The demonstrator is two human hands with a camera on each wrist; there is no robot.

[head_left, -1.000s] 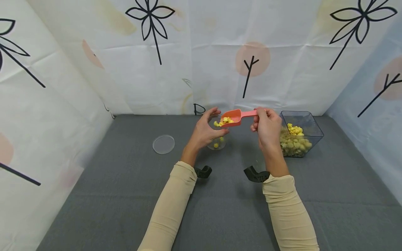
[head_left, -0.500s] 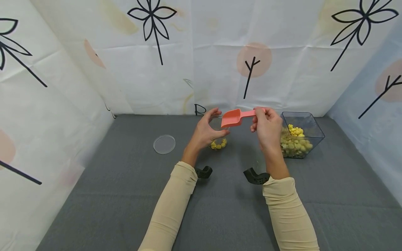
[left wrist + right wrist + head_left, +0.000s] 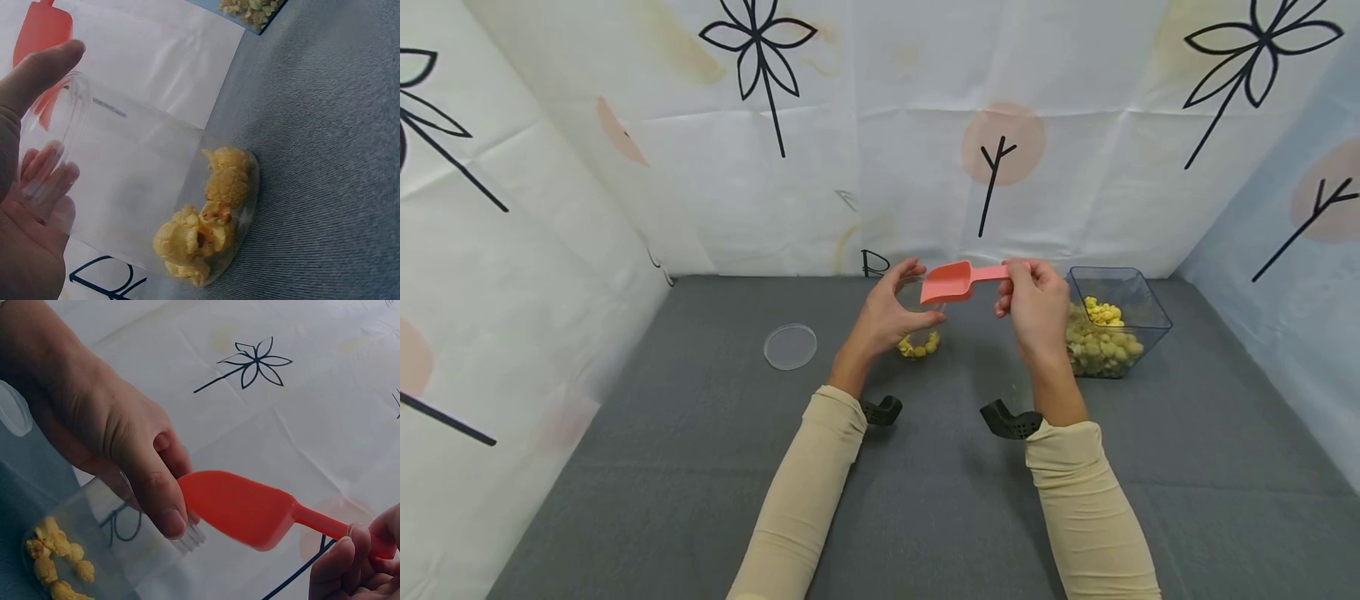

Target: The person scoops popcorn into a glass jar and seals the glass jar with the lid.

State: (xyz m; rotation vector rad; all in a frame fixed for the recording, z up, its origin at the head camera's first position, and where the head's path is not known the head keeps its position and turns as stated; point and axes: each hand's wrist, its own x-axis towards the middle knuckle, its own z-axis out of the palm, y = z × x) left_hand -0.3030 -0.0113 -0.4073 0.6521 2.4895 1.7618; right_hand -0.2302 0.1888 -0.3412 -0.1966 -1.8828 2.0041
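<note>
Backdrop [image 3: 910, 192]: pale cloth printed with flowers, rising behind the far edge of the table [image 3: 700, 492], which is covered in grey fabric. Bin [image 3: 1116, 287]: see-through, square, by the far right corner, partly filled with popcorn [image 3: 1101, 346]. My left hand [image 3: 891, 308], near the middle of the far edge, grasps the clear jar [image 3: 137, 162] by its upper part, thumb on the near side, fingers around the far side; the base appears to stand on the fabric. My right hand [image 3: 1037, 304], between jar and bin, pinches the handle of the scoop [image 3: 950, 282]. Key relation: the scoop's long axis runs roughly parallel to the far edge, handle toward the right, tip pointing left at the jar's mouth, just beside my left thumb; cannot tell whether it dips inside. No load shows in the blade. Lid [image 3: 790, 347]: clear, round, lying flat between the far left corner and my left hand. Smallest: yellow pieces [image 3: 187, 244] around the jar's floor.
</note>
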